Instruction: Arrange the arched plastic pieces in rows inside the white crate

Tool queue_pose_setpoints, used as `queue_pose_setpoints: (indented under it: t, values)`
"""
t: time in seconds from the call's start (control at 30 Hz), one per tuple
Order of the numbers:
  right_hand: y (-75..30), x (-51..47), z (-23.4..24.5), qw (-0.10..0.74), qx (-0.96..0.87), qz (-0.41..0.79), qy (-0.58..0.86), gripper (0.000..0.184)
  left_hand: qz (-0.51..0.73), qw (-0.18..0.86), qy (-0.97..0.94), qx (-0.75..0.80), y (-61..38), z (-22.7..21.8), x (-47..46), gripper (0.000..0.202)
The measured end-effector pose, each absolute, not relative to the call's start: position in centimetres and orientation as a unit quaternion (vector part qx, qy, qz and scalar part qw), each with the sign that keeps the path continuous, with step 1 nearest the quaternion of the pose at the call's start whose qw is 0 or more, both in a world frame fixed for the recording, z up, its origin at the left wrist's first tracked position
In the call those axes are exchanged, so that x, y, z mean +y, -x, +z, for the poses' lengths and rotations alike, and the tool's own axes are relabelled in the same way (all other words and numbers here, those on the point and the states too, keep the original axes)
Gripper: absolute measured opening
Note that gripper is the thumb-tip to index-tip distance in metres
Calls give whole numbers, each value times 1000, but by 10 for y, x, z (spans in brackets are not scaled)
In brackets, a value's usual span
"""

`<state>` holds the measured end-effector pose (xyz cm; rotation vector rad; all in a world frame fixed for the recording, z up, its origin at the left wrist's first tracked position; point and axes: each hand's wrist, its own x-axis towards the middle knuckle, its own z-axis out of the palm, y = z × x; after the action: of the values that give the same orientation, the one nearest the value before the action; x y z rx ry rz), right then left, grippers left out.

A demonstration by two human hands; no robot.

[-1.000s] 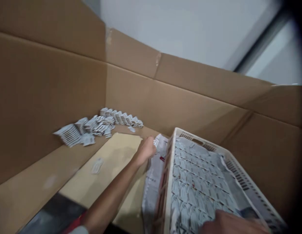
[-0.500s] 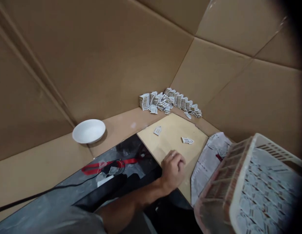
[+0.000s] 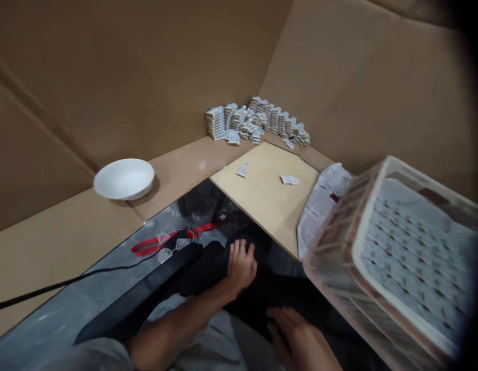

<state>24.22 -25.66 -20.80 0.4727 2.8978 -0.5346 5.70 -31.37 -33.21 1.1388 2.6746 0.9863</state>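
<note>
My left hand rests on the dark trousers at my knee, short of the board's near edge. Its fingers are slightly apart and hold nothing I can see. Over my lap, at the bottom of the view, my right hand has its fingers loosely extended, with nothing visible in it. Two small pale slotted pieces lie apart on the light wooden board: an arch-shaped piece at left and another slotted piece at right. Behind the board, several stacks of similar pieces line the cardboard corner.
A white bowl stands on the cardboard surface at left. To the right, a plastic basket holds layered slotted pieces, beside a pale printed cloth. A red strap and a black cable lie low at left.
My left hand has drawn back from the board onto my knee, its fingers loosening. My right hand has come into view at the bottom. The camera has tilted downward; the two pieces stay on the board.
</note>
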Motion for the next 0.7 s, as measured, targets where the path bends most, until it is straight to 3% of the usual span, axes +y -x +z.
queue_pose_setpoints:
  t: [0.1, 0.3, 0.47, 0.7]
  values:
    - [-248, -264, -235, 132, 942, -151, -271, 35, 255, 60, -357, 896, -56, -328, -324, 56]
    - [-253, -283, -293, 179, 879, -214, -386, 30, 149, 44, -414, 897, -55, -324, -343, 68]
    - [-253, -293, -323, 145, 882, -237, -380, 30, 83, 19, -431, 899, -53, -320, -354, 77]
    - [-258, -292, -332, 163, 896, -264, -317, 30, 24, 37, -402, 914, -54, -319, -366, 79]
